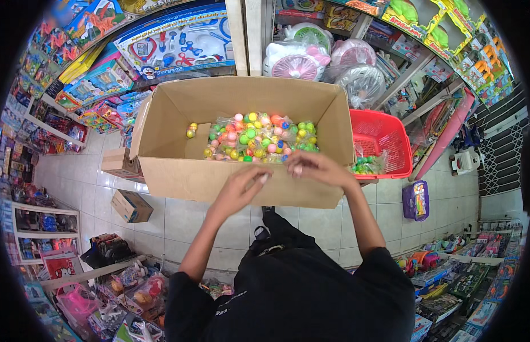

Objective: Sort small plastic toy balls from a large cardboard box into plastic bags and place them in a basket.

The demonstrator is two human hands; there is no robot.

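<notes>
A large open cardboard box (243, 179) stands before me, its near flap folded outward. Inside lie many small coloured balls (250, 137) bagged in clear plastic, with one small bag (191, 130) apart at the left. My left hand (245, 184) hovers over the near flap, fingers curled, and nothing clearly shows in it. To its right, my right hand (312, 166) is over the near rim beside the bagged balls; it is blurred, and whether it holds anything cannot be told. A red plastic basket (399, 145) right of the box contains bagged green and other coloured balls (367, 164).
Shelves of boxed toys and wrapped fans (297, 62) rise behind the box. Two smaller cartons (131, 206) (122, 163) sit on the tiled floor at the left. A purple container (416, 200) stands at the right. Toy displays line both sides near me.
</notes>
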